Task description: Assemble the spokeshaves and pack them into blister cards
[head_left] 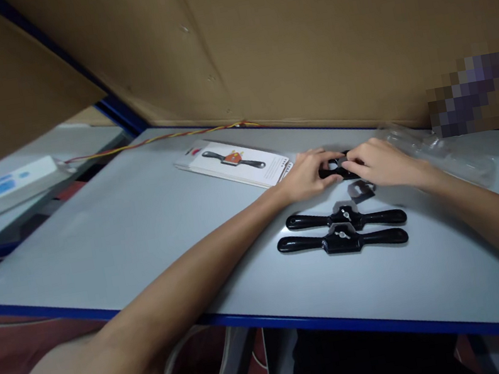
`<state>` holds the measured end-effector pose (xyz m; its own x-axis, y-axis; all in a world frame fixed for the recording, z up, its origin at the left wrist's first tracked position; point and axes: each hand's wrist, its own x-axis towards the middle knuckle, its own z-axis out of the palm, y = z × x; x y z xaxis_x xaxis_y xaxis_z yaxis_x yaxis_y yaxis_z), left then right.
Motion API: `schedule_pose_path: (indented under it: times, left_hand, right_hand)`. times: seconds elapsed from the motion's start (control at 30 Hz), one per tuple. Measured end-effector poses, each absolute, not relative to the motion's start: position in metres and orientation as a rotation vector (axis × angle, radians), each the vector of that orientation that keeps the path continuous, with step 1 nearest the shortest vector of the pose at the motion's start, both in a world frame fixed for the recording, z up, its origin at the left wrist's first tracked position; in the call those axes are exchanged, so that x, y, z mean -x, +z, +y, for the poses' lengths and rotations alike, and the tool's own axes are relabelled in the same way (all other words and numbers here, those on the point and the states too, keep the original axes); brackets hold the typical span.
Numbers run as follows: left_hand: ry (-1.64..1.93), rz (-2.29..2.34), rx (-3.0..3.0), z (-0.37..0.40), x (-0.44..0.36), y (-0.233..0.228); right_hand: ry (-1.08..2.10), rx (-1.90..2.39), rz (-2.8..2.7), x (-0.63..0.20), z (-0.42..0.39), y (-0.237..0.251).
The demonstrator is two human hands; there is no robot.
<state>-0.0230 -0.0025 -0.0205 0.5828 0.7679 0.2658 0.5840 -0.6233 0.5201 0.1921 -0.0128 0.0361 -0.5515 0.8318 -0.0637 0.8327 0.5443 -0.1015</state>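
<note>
My left hand is closed on the left part of a black spokeshave, which lies low over the table. My right hand has its thumb and fingers pinched at the same tool's middle and right side, hiding much of it. Whether a small part sits between those fingertips I cannot make out. Just below the right hand lies a loose metal blade piece. Closer to me, two more black spokeshaves, the upper one and the lower one, lie side by side with blades showing.
A printed flat box lies left of my hands. Clear plastic packaging lies behind my right forearm. A cardboard wall borders the back of the grey table. A power strip sits at far left, with a twisted wire along the back.
</note>
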Motion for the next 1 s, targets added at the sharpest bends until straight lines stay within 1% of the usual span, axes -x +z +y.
schedule_pose_path:
  times: [0.07,0.13,0.3,0.43,0.67,0.87,1.0]
  left_hand:
    - [0.671,1.089,-2.439,-0.002,0.023,-0.021]
    - [0.671,1.091,-2.440,-0.002,0.023,-0.021]
    - [0.676,1.096,-2.442,-0.001,0.023,-0.022]
    - [0.660,1.110,-2.437,-0.002,0.022,-0.021]
    - [0.655,1.107,-2.431,-0.003,0.022,-0.019]
    - [0.648,1.113,-2.419,-0.003,0.022,-0.019]
    - [0.650,1.112,-2.427,-0.003,0.023,-0.020]
  right_hand:
    - [-0.256,-1.529,2.759,-0.195,-0.010,0.036]
    - [-0.259,-1.519,2.793,-0.198,-0.010,0.036]
    - [-0.090,-1.352,2.813,-0.200,-0.014,0.040]
    - [0.049,-1.324,2.794,-0.198,-0.016,0.042]
    - [0.087,-1.312,2.647,-0.199,-0.023,0.045]
    - [0.250,-1.270,2.535,-0.191,-0.032,0.052]
    - [0.237,-1.298,2.535,-0.190,-0.032,0.049]
